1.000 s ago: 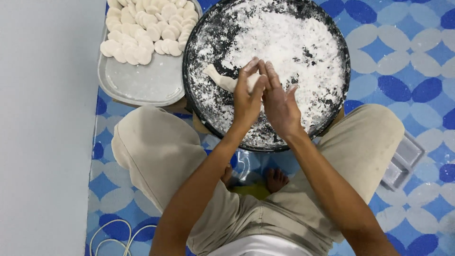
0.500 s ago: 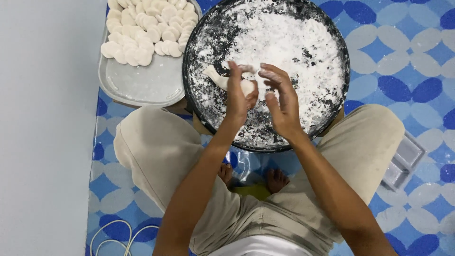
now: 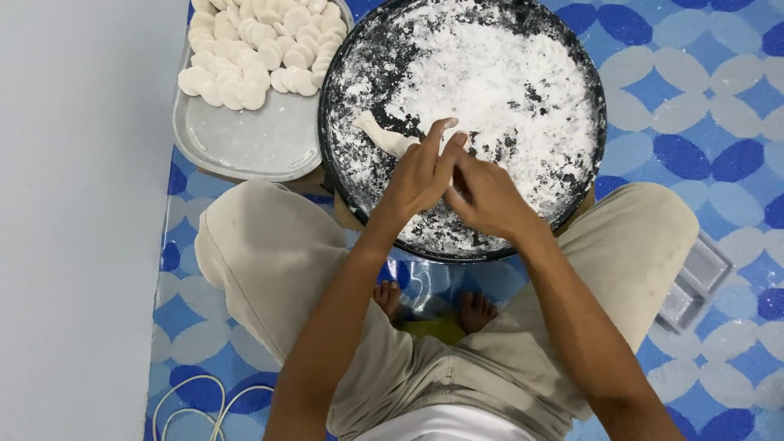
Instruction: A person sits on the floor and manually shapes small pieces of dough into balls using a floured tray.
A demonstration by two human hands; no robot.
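Left hand pinches a dough strip; right hand presses against it (grip hidden) over the floured black pan, mid-pan.

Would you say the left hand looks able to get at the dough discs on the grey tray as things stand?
Probably yes: the left hand works over the floured pan, and the dough discs lie on the grey tray just beyond its left rim, nothing between.

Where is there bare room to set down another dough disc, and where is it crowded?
The grey tray is bare in its near half, between the rows of dough discs and its front rim. The far half is packed. The black floured pan is crowded at its near-left, where the left hand, right hand and dough roll meet.
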